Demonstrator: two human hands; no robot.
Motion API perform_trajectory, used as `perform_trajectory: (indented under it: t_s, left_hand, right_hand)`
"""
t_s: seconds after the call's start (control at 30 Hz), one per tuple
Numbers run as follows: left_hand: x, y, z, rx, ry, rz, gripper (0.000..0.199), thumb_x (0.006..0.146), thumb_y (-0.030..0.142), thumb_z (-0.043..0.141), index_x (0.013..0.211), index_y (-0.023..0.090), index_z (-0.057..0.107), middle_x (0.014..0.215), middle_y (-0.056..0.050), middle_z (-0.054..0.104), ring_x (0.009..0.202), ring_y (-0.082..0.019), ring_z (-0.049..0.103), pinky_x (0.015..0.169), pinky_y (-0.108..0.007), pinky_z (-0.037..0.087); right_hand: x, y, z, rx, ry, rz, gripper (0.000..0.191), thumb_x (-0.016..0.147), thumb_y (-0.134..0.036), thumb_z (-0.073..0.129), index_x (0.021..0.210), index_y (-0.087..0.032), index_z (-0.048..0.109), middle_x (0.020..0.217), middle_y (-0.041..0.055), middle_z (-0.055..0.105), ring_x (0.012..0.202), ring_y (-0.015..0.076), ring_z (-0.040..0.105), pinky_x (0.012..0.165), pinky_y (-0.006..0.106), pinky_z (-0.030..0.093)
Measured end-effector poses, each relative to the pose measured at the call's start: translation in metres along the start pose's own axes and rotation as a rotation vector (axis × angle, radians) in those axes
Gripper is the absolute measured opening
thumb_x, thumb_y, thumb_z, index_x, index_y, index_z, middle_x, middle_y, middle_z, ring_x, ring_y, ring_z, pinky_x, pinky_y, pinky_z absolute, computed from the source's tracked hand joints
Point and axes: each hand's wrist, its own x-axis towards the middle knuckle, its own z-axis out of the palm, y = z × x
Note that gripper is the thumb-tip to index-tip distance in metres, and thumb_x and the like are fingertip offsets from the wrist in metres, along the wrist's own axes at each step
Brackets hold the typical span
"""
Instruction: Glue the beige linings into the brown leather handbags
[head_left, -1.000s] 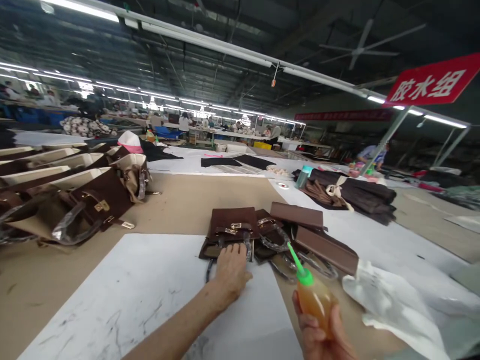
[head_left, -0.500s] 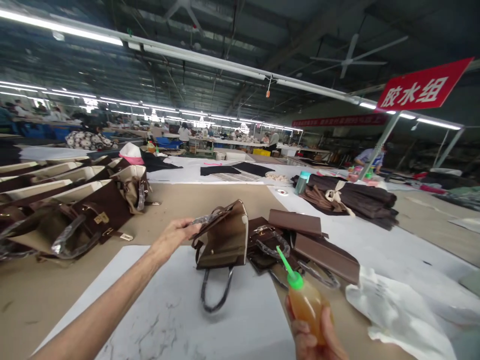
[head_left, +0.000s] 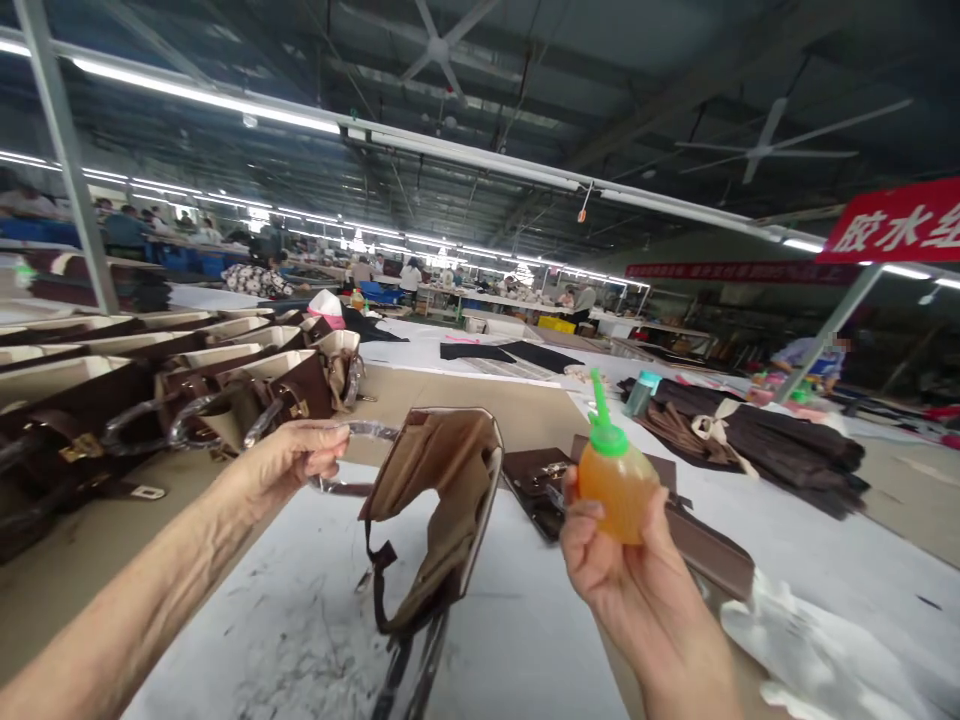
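Note:
My left hand is closed on the plastic-wrapped handle of a brown bag piece. The piece hangs tilted over a white sheet, its curved cut-out and a dark strap showing, with a second wrapped handle dangling below. My right hand grips a round squeeze bottle of amber liquid, its green nozzle pointing up. The bottle is apart from the bag piece. Behind it lie dark brown bag parts with a metal clasp.
Rows of brown bags stand at the left. Dark bundled material and a teal-lidded bottle are at the right, with crumpled white plastic nearer. A person is at the far right.
My left hand has moved left, and the bag piece has turned and come nearer. My right hand has raised the bottle more upright. The view has shifted left.

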Motion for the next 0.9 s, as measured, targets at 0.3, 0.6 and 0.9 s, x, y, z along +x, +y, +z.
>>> perform_trajectory:
  t_s: [0.3, 0.6, 0.9]
  left_hand:
    - [-0.046, -0.086, -0.049, -0.158, 0.079, -0.119, 0.031, 0.064, 0.035, 0.073, 0.055, 0.012, 0.055, 0.047, 0.006, 0.035, 0.047, -0.006, 0.032, 0.05, -0.02, 0.035]
    - [-0.049, -0.091, -0.045, -0.199, 0.106, -0.092, 0.026, 0.066, 0.032, 0.073, 0.058, 0.012, 0.058, 0.057, 0.002, 0.048, 0.054, -0.008, 0.041, 0.053, -0.019, 0.036]
    - [-0.064, -0.093, -0.047, 0.321, 0.375, -0.022, 0.039, 0.066, 0.043, 0.069, 0.092, 0.015, 0.064, 0.083, -0.006, 0.065, 0.08, -0.022, 0.057, 0.074, -0.032, 0.044]
  right_hand:
    - [0.04, 0.06, -0.003, 0.0, -0.082, 0.178, 0.036, 0.082, -0.047, 0.059, 0.1, -0.016, 0.062, 0.097, 0.008, 0.065, 0.077, 0.0136, 0.062, 0.082, 0.036, 0.049]
    - [0.071, 0.088, 0.024, -0.043, -0.15, 0.219, 0.033, 0.08, -0.047, 0.063, 0.096, -0.018, 0.064, 0.097, 0.0063, 0.064, 0.091, 0.0149, 0.059, 0.09, 0.038, 0.044]
    - [0.075, 0.101, 0.024, -0.12, -0.101, 0.213, 0.034, 0.066, -0.039, 0.077, 0.09, -0.019, 0.064, 0.104, 0.0052, 0.061, 0.106, 0.0235, 0.052, 0.097, 0.056, 0.035]
